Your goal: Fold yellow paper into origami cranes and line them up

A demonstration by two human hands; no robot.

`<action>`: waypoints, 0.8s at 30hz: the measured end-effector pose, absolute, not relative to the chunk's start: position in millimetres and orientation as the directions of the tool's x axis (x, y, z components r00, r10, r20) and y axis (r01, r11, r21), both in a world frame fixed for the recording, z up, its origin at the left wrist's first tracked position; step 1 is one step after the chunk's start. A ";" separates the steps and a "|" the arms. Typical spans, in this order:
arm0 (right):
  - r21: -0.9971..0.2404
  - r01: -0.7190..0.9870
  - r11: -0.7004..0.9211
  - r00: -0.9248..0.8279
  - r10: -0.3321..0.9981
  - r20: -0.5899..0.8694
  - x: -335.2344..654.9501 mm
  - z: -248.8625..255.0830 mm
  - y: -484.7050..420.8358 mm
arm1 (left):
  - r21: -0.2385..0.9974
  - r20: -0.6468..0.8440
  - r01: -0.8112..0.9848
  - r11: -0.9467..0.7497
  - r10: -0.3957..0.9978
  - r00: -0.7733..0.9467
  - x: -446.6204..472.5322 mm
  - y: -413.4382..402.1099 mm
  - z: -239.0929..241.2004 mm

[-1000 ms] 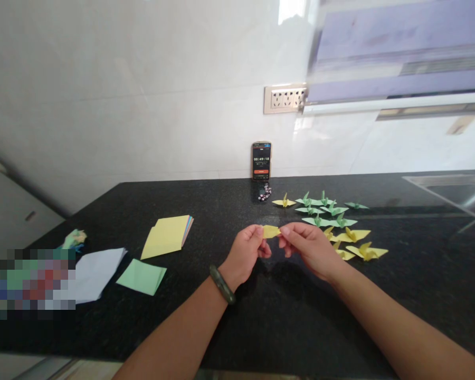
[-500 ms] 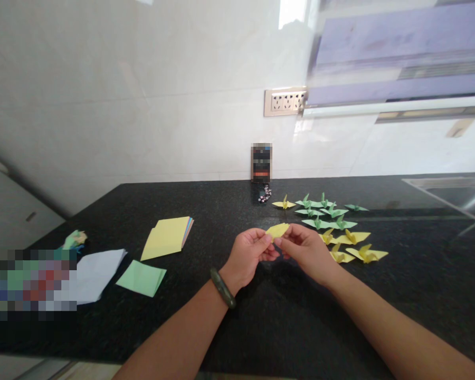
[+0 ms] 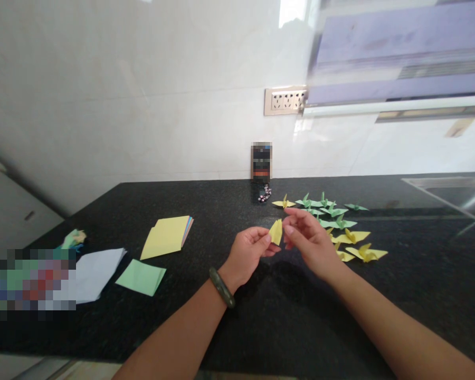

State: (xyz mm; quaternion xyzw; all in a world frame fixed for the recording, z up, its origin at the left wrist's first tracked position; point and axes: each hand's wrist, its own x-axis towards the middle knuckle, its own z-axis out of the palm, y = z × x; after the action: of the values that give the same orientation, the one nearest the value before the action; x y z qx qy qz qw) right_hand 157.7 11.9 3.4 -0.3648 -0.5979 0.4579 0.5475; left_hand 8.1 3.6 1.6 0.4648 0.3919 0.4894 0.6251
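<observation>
Above the black counter [image 3: 261,316], both my hands meet on a small folded yellow paper piece [image 3: 276,231]. My left hand [image 3: 248,252], with a dark bracelet at the wrist, pinches its lower left edge. My right hand [image 3: 305,237] touches its right side with thumb and fingers curled in a pinch, index finger raised. The piece stands nearly upright between the fingertips. Just right of my hands lie several finished paper cranes, yellow ones [image 3: 360,252] nearer and green ones [image 3: 320,210] farther back.
A stack of coloured paper with a yellow top sheet [image 3: 167,237] lies at the left, with a green sheet [image 3: 141,277] and a white sheet [image 3: 97,269] nearer the edge. A phone [image 3: 262,162] leans on the wall beside beads [image 3: 264,194]. A sink [image 3: 455,192] is at the right.
The yellow piece has turned from lying flat between my hands to standing nearly upright. My right hand has risen slightly and shifted its fingers on it.
</observation>
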 end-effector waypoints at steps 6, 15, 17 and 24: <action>-0.941 0.089 0.327 -0.236 0.924 0.299 160.8 9.5 11.8 | 0.967 -0.023 -0.243 0.074 0.978 0.206 8.0 4.2 1.0; -0.994 -0.023 0.105 -0.293 0.950 0.107 151.0 2.5 10.6 | 0.964 0.069 -0.263 -0.051 0.996 0.060 6.4 8.1 1.1; -0.992 -0.048 0.119 -0.261 0.957 0.128 149.9 2.6 10.4 | 0.957 0.031 -0.289 -0.006 0.996 0.080 6.0 8.4 -0.1; -0.993 -0.062 0.104 -0.261 0.958 0.116 151.5 6.8 9.3 | 0.956 -0.025 -0.283 0.073 0.985 0.172 4.7 9.0 -4.4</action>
State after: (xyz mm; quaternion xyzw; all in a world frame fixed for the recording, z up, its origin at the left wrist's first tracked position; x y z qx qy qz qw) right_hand 151.5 9.3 6.8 -0.3882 -0.5770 0.5454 0.4678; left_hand 4.7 9.0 -4.4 0.4495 0.3906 0.5112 0.6198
